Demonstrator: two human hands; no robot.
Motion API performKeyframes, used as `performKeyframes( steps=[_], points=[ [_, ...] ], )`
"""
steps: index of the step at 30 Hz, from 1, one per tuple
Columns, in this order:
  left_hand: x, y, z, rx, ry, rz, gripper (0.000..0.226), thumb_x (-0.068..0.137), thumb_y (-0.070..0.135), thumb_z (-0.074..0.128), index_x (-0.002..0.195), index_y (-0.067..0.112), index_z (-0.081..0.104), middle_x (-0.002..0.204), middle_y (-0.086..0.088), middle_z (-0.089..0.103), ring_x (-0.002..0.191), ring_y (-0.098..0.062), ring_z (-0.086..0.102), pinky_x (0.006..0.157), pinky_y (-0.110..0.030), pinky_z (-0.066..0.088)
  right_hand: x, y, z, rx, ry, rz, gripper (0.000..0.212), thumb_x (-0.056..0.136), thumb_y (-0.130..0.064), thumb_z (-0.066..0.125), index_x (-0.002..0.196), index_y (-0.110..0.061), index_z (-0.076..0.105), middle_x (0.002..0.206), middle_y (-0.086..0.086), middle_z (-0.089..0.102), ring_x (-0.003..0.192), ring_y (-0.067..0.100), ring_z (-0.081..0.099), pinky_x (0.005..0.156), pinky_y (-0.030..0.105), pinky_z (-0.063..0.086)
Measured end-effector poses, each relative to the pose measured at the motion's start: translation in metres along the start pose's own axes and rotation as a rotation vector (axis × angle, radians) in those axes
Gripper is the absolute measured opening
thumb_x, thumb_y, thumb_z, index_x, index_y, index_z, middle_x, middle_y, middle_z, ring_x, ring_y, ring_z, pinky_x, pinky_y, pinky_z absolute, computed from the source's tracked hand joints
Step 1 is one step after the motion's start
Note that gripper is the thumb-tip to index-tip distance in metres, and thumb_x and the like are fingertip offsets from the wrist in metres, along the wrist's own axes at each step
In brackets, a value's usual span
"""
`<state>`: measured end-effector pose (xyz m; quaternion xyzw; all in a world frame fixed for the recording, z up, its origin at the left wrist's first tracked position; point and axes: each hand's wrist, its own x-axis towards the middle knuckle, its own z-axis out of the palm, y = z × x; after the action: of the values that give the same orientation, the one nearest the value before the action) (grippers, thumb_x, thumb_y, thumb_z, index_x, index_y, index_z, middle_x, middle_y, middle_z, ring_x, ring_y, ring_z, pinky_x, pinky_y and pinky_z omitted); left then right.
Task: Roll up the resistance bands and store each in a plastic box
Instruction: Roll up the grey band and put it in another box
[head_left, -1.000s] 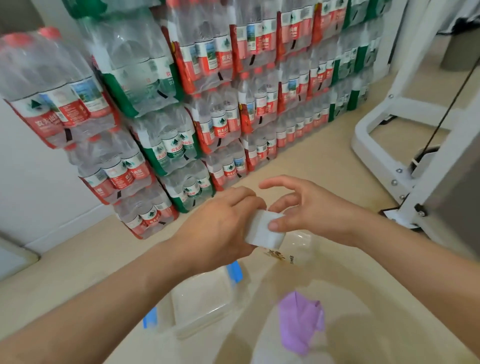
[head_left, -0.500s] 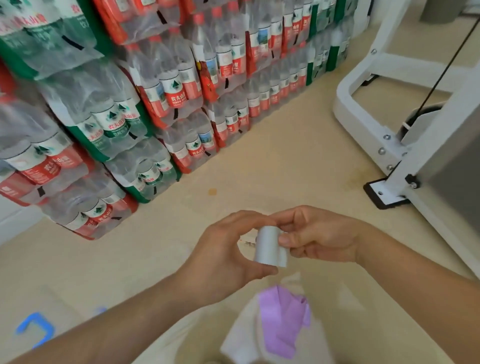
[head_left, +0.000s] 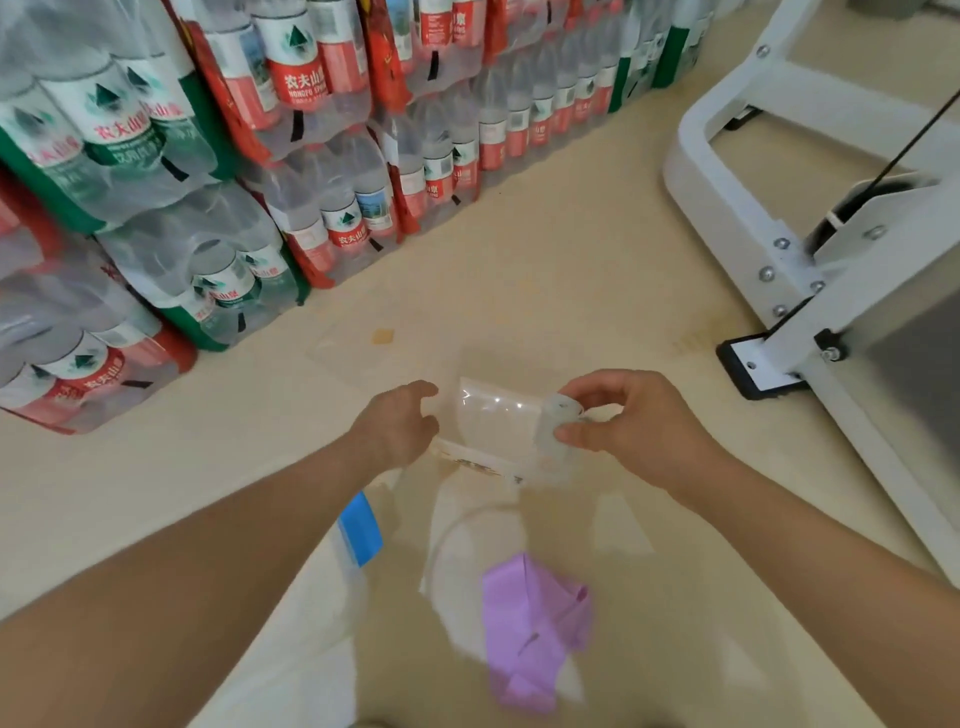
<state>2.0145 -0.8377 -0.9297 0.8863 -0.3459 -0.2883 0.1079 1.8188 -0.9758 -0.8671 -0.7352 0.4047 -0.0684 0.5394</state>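
Observation:
My right hand (head_left: 636, 426) pinches a small rolled-up pale grey resistance band (head_left: 558, 422) between thumb and fingers. The roll is at the right edge of a small clear plastic box (head_left: 493, 428), which sits between my hands just above the beige floor. My left hand (head_left: 397, 423) curls around the box's left edge. A loose purple resistance band (head_left: 530, 618) lies crumpled on the floor nearer to me, below the hands. It rests partly on another clear plastic piece (head_left: 457, 561).
A clear lid with a blue clip (head_left: 360, 530) lies under my left forearm. Shrink-wrapped packs of water bottles (head_left: 291, 171) are stacked along the left and back. A white metal machine frame (head_left: 769, 218) with a black foot stands at the right.
My left hand has let go of the rolled band and moved left onto the clear box. My right hand keeps the roll and has brought it to the box's right edge.

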Motion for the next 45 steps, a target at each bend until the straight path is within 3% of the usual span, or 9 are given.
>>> performKeyframes(
  steps=[6,12,16,20,28,32,34,39,45],
  points=[
    [-0.042,0.024,0.019,-0.037,-0.092,0.07,0.022,0.085,0.02,0.055,0.1,0.026,0.069,0.094,-0.001,0.071,0.098,-0.021,0.064,0.081,-0.025,0.045,0.008,0.009,0.007,0.031,0.075,-0.022,0.03,0.068,0.003,0.077,0.083,-0.023,0.073,0.089,-0.003,0.07,0.082,0.016,0.067,0.072,0.031,0.058],
    [-0.073,0.008,0.039,-0.217,-0.214,0.088,0.025,0.092,0.027,0.051,0.115,0.035,0.059,0.081,0.005,0.066,0.069,-0.009,0.058,0.075,-0.021,0.047,0.011,0.028,0.038,-0.126,0.091,0.021,0.026,0.071,-0.002,0.075,0.088,-0.022,0.073,0.087,-0.007,0.068,0.085,0.009,0.062,0.076,0.017,0.043],
    [-0.059,0.005,0.027,-0.282,0.045,0.084,0.049,0.09,0.026,0.055,0.134,0.039,0.039,0.098,0.002,0.062,0.078,-0.016,0.06,0.074,-0.025,0.047,0.018,0.04,0.067,-0.112,0.078,0.084,0.022,0.074,-0.003,0.072,0.089,-0.019,0.074,0.088,-0.007,0.068,0.084,0.009,0.06,0.074,0.016,0.041],
    [-0.045,0.008,0.03,-0.488,0.003,-0.026,0.073,0.088,0.019,0.059,0.147,0.032,0.018,0.099,0.004,0.056,0.078,-0.026,0.068,0.082,-0.042,0.055,0.034,0.047,0.094,-0.115,0.047,0.149,0.024,0.075,-0.004,0.07,0.095,-0.017,0.074,0.095,0.001,0.071,0.088,0.015,0.064,0.073,0.018,0.044],
    [-0.036,0.005,0.037,-0.742,-0.052,-0.096,0.072,0.087,0.004,0.062,0.146,0.027,0.028,0.093,0.003,0.055,0.068,-0.023,0.062,0.081,-0.05,0.055,0.057,0.064,0.125,-0.106,-0.026,0.219,0.027,0.079,-0.003,0.06,0.103,-0.007,0.073,0.106,0.008,0.072,0.101,0.025,0.065,0.083,0.028,0.05],
    [-0.034,0.003,0.037,-0.792,-0.065,-0.101,0.073,0.086,0.0,0.063,0.145,0.027,0.03,0.093,0.001,0.054,0.069,-0.023,0.061,0.081,-0.048,0.056,0.061,0.06,0.12,0.256,-0.004,0.401,0.022,0.083,0.006,0.054,0.09,-0.004,0.072,0.097,0.02,0.069,0.085,0.022,0.062,0.088,0.039,0.055],
    [-0.033,0.003,0.037,-0.815,-0.065,-0.11,0.072,0.085,0.0,0.063,0.145,0.027,0.031,0.093,0.001,0.054,0.068,-0.022,0.061,0.079,-0.045,0.057,0.059,0.051,0.116,0.456,0.01,0.493,0.015,0.085,0.009,0.052,0.085,0.006,0.067,0.095,0.034,0.062,0.075,0.024,0.057,0.075,0.035,0.055],
    [-0.031,0.001,0.037,-0.834,-0.074,-0.112,0.071,0.085,0.002,0.064,0.143,0.029,0.033,0.093,0.001,0.054,0.069,-0.022,0.06,0.075,-0.039,0.056,0.056,0.04,0.1,0.591,-0.047,0.626,0.022,0.087,0.006,0.048,0.072,-0.008,0.054,0.076,0.014,0.057,0.067,0.032,0.058,0.069,0.039,0.053],
    [-0.032,-0.003,0.032,-0.818,-0.088,-0.106,0.064,0.086,0.013,0.065,0.139,0.034,0.035,0.095,0.003,0.056,0.067,-0.017,0.063,0.068,-0.031,0.055,0.053,0.037,0.093,0.442,-0.14,0.62,0.01,0.091,-0.009,0.053,0.084,-0.015,0.054,0.094,0.012,0.05,0.074,0.037,0.059,0.076,0.047,0.055]
  ],
)
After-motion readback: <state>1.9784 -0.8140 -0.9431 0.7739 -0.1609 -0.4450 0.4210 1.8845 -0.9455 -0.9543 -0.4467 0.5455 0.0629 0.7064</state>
